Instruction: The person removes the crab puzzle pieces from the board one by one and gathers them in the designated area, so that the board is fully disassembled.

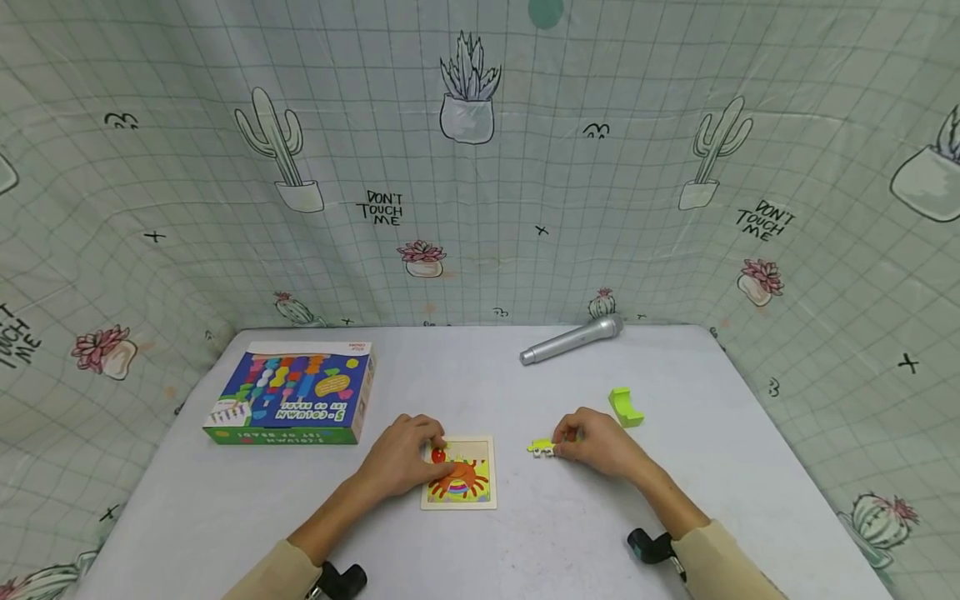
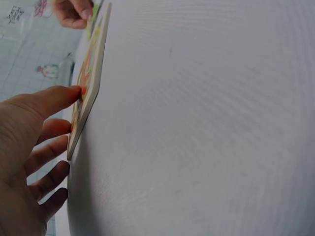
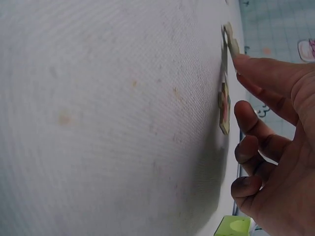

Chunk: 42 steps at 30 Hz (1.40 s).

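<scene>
A square wooden jigsaw puzzle (image 1: 458,504) with a crab picture lies on the table. My left hand (image 1: 405,454) rests on its left side; in the left wrist view the thumb (image 2: 64,98) touches the picture, and the other fingers spread along the near edge. To the right of the puzzle, my right hand (image 1: 596,442) pinches a small yellow-green puzzle piece (image 1: 540,447) between thumb and index finger. This puzzle piece (image 3: 230,38) is held at the table in the right wrist view. Another puzzle piece (image 3: 225,108) with some red lies below the right fingers.
A bright green curved block (image 1: 625,408) lies beyond the right hand. Farther back is a silver microphone (image 1: 572,339). A blue and green bead toy box (image 1: 292,396) stands at the left. A patterned cloth (image 1: 480,192) hangs behind the white table (image 1: 555,542).
</scene>
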Each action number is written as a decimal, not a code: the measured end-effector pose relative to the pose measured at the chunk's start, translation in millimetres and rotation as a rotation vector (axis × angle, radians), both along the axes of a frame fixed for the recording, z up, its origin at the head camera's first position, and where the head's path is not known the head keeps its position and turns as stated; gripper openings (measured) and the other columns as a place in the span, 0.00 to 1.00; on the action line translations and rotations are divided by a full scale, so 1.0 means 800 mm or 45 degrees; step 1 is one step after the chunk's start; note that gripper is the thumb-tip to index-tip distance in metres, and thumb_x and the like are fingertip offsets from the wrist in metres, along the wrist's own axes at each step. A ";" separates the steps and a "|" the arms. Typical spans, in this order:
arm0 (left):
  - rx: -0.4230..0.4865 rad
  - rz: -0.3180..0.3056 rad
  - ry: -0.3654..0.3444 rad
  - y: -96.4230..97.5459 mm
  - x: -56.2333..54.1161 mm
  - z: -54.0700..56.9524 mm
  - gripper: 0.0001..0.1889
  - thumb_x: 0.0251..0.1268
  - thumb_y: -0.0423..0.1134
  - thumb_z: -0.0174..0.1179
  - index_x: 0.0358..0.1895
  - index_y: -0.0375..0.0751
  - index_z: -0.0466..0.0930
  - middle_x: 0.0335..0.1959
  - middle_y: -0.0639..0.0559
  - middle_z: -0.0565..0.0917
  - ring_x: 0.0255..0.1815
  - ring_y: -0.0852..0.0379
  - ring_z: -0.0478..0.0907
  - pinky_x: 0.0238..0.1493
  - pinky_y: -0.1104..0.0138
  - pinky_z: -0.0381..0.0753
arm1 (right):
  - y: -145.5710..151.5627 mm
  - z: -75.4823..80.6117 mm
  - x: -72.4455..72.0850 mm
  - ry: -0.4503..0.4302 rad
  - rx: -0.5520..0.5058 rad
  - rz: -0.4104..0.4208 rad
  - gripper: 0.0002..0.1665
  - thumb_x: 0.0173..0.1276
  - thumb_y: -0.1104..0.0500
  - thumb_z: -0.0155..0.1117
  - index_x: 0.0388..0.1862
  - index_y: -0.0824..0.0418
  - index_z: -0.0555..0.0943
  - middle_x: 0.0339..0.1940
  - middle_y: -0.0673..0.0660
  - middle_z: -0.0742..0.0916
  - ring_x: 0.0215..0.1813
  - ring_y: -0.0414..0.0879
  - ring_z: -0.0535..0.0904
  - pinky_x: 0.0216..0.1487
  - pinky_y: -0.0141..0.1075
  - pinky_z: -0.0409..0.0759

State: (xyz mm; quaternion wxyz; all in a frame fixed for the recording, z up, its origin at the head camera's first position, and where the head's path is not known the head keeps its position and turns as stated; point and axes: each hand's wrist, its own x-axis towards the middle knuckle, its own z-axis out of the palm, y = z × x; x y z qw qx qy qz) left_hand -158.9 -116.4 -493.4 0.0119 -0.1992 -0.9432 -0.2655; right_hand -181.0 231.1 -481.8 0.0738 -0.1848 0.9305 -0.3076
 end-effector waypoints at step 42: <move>0.032 -0.143 -0.072 -0.015 -0.001 -0.002 0.19 0.57 0.54 0.73 0.47 0.47 0.88 0.56 0.55 0.83 0.54 0.53 0.73 0.57 0.53 0.75 | -0.007 -0.004 0.003 0.032 0.115 -0.102 0.05 0.61 0.58 0.75 0.32 0.50 0.85 0.29 0.46 0.78 0.33 0.41 0.71 0.36 0.36 0.71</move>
